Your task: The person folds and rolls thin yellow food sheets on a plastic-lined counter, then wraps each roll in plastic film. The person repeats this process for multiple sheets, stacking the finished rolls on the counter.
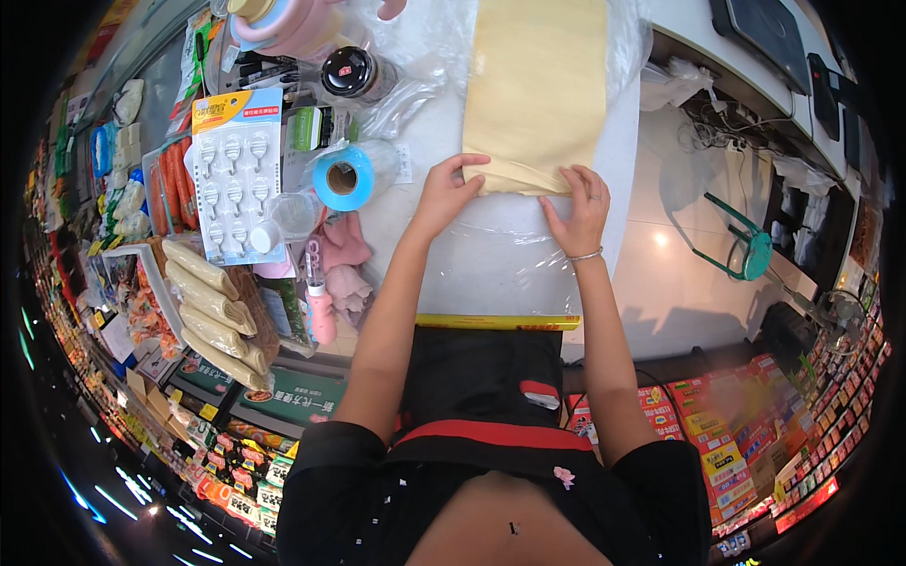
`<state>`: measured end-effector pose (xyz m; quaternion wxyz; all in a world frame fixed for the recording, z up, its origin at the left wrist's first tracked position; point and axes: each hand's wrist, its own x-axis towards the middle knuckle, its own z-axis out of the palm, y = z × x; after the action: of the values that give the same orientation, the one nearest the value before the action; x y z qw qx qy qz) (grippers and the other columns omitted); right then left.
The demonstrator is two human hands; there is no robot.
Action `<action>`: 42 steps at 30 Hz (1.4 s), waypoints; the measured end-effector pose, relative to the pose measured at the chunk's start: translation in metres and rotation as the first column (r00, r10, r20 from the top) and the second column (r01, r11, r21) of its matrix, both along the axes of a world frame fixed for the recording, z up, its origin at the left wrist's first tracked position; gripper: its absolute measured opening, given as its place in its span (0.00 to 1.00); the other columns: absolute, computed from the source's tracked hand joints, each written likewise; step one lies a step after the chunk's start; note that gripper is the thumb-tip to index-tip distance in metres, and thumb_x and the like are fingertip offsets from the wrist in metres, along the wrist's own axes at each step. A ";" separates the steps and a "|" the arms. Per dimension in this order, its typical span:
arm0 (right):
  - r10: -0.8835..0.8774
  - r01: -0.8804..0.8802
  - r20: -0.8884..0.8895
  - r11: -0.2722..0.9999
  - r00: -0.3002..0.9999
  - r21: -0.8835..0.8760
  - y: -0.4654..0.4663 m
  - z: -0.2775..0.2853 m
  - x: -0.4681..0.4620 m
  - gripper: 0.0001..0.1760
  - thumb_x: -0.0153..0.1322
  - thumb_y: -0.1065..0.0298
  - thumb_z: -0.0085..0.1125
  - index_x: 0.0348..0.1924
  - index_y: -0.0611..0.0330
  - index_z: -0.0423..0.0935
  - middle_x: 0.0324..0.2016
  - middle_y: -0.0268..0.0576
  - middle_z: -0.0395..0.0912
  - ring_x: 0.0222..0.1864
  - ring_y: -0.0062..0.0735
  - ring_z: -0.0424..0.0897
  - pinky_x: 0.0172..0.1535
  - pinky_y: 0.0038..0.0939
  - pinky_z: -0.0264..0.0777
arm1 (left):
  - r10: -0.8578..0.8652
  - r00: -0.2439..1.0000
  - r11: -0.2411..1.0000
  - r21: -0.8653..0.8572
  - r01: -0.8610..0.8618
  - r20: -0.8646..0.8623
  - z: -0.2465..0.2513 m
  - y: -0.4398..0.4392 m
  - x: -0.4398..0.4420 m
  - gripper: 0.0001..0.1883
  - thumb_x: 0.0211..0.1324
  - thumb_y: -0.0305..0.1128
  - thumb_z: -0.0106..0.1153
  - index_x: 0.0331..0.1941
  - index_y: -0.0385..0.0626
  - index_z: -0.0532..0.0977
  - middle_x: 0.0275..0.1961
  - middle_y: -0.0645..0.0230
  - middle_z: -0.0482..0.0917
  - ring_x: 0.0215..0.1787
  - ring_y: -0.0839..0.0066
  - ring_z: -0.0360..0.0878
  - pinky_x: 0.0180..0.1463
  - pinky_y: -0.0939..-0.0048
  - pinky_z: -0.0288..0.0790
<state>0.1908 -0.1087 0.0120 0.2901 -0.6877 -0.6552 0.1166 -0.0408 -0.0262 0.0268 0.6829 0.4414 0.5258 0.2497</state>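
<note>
A long pale yellow sheet, apparently tofu skin point(536, 85), lies flat on the white counter over clear plastic film point(495, 255). Its near edge is creased and slightly turned up. My left hand point(449, 191) pinches the left corner of that edge between thumb and index finger. At the right corner, my right hand point(585, 209) has its fingers on top and its thumb at the edge. The film stretches towards me, down to a long yellow box point(499, 322) at the counter's front edge.
Left of my arms stand a blue-edged roll of clear film point(343, 177), a plastic bottle point(290, 219), a card of hooks point(237, 177) and a dark-lidded jar point(354, 73). Wrapped pale yellow rolls point(212, 311) lie farther left. A green stool point(756, 255) stands on the right.
</note>
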 end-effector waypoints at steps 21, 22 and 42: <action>0.253 -0.247 -0.002 0.946 0.968 0.211 0.021 -0.016 0.007 0.28 0.54 0.87 0.62 0.46 0.54 0.85 0.36 0.39 0.81 0.38 0.42 0.79 0.42 0.38 0.74 | -0.146 0.946 0.794 0.536 0.287 -0.290 -0.005 0.002 -0.012 0.30 0.41 0.09 0.56 0.52 0.48 0.80 0.51 0.66 0.82 0.42 0.66 0.79 0.44 0.70 0.73; 0.255 -0.249 -0.006 0.947 0.967 0.205 0.021 -0.016 0.007 0.28 0.54 0.87 0.62 0.46 0.54 0.85 0.36 0.39 0.81 0.38 0.42 0.79 0.41 0.38 0.74 | -0.116 0.947 0.782 0.560 0.273 -0.300 -0.011 0.000 -0.013 0.30 0.40 0.10 0.57 0.50 0.49 0.81 0.52 0.64 0.81 0.44 0.63 0.79 0.46 0.68 0.73; 0.301 -0.297 -0.010 0.946 0.953 0.131 0.013 -0.017 0.032 0.19 0.57 0.85 0.66 0.40 0.58 0.84 0.32 0.38 0.80 0.37 0.41 0.79 0.42 0.38 0.73 | -0.074 0.829 0.287 0.784 0.550 -0.555 -0.035 0.011 -0.023 0.15 0.49 0.26 0.61 0.43 0.52 0.85 0.41 0.74 0.82 0.44 0.72 0.80 0.52 0.67 0.68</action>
<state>0.2228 -0.0956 -0.0048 0.3225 -0.5584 -0.7537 0.1274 -0.0643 -0.0153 -0.0081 0.2190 0.8843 0.3221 0.2574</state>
